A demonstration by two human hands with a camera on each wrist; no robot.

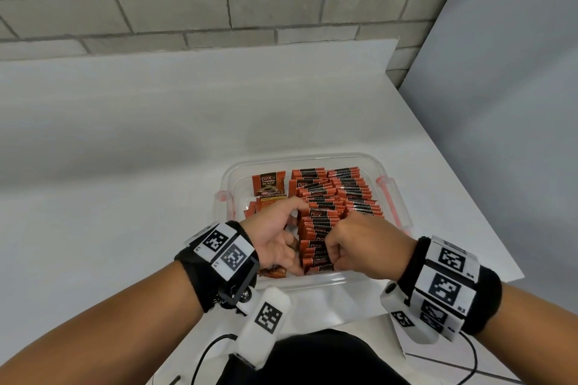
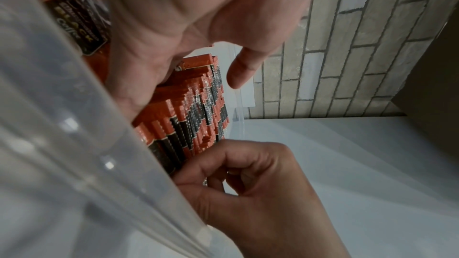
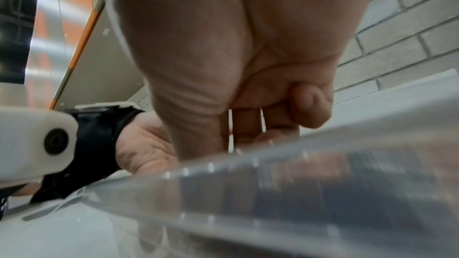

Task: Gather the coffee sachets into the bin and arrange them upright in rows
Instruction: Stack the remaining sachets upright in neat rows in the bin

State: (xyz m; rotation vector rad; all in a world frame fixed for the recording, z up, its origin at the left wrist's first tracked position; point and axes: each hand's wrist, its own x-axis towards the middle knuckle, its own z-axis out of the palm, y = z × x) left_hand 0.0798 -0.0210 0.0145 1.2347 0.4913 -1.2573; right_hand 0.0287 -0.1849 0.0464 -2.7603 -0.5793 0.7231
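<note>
Squaring up the middle row of sachets [image 1: 316, 225] inside the bin [image 1: 387, 172] at 12 o'clock: left hand [image 1: 275, 234] braces it with loosely curved fingers, right hand [image 1: 359, 247] pinches the near packets. Next, I judge, the flat sachets [image 1: 268, 186] at 10 o'clock need standing up.

**Readable print in the frames**

I read "D2X" and "BLACK" on the flat orange sachet [image 1: 269, 183] in the bin's far left corner. "D2X" repeats on upright sachets [image 1: 317, 214] mid-frame. "R3" stands on the right wristband tag [image 1: 445, 286]; the left wrist view shows "BLACK" on a sachet [image 2: 77, 26], upper left.
</note>
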